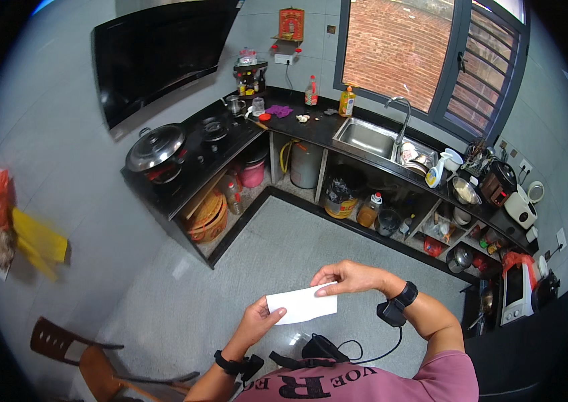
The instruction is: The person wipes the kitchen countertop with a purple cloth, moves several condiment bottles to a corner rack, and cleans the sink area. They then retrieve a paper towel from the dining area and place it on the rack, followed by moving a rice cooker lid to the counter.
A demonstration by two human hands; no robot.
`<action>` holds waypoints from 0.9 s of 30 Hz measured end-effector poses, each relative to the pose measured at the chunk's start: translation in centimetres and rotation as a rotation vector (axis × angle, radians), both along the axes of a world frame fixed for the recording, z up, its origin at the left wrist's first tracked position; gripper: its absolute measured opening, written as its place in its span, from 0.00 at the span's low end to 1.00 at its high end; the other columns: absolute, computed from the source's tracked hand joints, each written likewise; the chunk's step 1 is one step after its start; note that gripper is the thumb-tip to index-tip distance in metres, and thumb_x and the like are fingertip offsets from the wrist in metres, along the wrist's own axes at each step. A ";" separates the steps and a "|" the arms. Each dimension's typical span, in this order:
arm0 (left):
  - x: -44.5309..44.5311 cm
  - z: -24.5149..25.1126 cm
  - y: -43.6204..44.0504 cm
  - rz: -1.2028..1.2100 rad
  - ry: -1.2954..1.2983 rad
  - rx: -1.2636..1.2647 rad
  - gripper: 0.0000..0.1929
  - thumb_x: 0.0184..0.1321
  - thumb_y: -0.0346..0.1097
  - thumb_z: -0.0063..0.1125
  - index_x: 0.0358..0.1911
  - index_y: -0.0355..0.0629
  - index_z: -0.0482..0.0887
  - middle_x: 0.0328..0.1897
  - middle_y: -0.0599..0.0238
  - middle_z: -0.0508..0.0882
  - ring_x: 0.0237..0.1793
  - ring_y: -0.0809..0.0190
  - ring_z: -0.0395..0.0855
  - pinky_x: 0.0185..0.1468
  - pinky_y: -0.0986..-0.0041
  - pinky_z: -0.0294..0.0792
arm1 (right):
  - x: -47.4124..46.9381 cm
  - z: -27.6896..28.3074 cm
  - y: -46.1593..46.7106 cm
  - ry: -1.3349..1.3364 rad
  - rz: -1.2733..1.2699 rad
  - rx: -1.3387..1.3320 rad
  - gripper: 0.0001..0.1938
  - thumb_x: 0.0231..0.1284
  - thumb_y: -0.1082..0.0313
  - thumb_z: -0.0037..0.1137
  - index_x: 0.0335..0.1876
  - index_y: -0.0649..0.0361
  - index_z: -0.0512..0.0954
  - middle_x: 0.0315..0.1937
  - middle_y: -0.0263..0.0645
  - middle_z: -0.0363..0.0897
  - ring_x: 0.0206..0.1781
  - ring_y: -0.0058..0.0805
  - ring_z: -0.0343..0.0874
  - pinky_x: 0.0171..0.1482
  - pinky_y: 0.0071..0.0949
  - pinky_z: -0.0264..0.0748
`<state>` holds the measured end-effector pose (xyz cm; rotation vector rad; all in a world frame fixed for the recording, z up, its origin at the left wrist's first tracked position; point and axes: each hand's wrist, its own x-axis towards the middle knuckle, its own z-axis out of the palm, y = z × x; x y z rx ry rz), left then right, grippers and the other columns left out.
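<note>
A white rectangular sheet, perhaps folded paper or tissue [301,305], is held in front of the body above the grey floor. My left hand [259,317] pinches its left end, thumb on top. My right hand [346,279] grips its upper right edge between thumb and fingers. The fingers behind the sheet are partly hidden. Both wrists wear black straps with small devices, and a cable runs from the right one.
An L-shaped black counter [314,128] carries a gas stove [213,130], a lidded steel pan [156,148] and a steel sink [369,138]. A wooden chair [98,374] stands lower left, a white microwave oven [517,296] at the right.
</note>
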<state>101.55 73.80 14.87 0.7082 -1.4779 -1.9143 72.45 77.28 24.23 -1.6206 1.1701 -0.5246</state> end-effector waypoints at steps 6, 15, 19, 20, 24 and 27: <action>-7.4 -0.4 -12.2 -0.034 -0.028 0.019 0.15 0.68 0.28 0.61 0.55 0.33 0.76 0.55 0.59 0.83 0.55 0.65 0.81 0.60 0.70 0.73 | -5.4 -2.1 -12.6 0.128 0.065 -0.045 0.19 0.72 0.51 0.57 0.54 0.59 0.81 0.41 0.39 0.86 0.46 0.30 0.84 0.49 0.31 0.77; -18.0 0.9 -30.7 0.134 -0.141 0.045 0.17 0.64 0.35 0.68 0.54 0.39 0.79 0.47 0.66 0.84 0.45 0.70 0.82 0.51 0.75 0.74 | -15.7 -1.8 -35.6 0.095 0.250 -0.049 0.18 0.73 0.54 0.54 0.54 0.62 0.80 0.39 0.41 0.85 0.41 0.28 0.82 0.46 0.31 0.77; -20.5 0.1 -38.2 0.242 -0.032 0.080 0.15 0.65 0.36 0.68 0.52 0.39 0.82 0.44 0.68 0.86 0.43 0.71 0.82 0.49 0.77 0.74 | -18.3 -2.1 -45.7 0.066 0.308 -0.086 0.18 0.73 0.55 0.54 0.54 0.63 0.80 0.39 0.41 0.85 0.41 0.29 0.82 0.45 0.30 0.77; -21.1 -0.2 -40.2 0.286 -0.063 0.105 0.14 0.65 0.34 0.66 0.52 0.38 0.82 0.45 0.68 0.86 0.44 0.71 0.82 0.50 0.77 0.74 | -18.9 -2.3 -48.0 0.048 0.311 -0.101 0.18 0.73 0.55 0.54 0.54 0.63 0.80 0.39 0.41 0.85 0.41 0.29 0.82 0.45 0.30 0.77; -22.3 -1.8 -48.6 0.341 -0.011 0.121 0.12 0.67 0.31 0.64 0.50 0.37 0.80 0.46 0.63 0.86 0.47 0.67 0.84 0.53 0.74 0.75 | -21.0 -3.0 -58.4 0.037 0.324 -0.081 0.18 0.73 0.56 0.54 0.53 0.64 0.80 0.40 0.41 0.85 0.42 0.28 0.82 0.47 0.29 0.77; -22.5 -3.1 -55.6 0.284 0.009 0.151 0.13 0.68 0.30 0.62 0.52 0.35 0.78 0.47 0.59 0.86 0.47 0.63 0.85 0.55 0.72 0.75 | -23.4 -2.4 -66.7 0.027 0.292 -0.078 0.17 0.73 0.58 0.55 0.53 0.65 0.80 0.38 0.37 0.85 0.41 0.22 0.80 0.46 0.27 0.77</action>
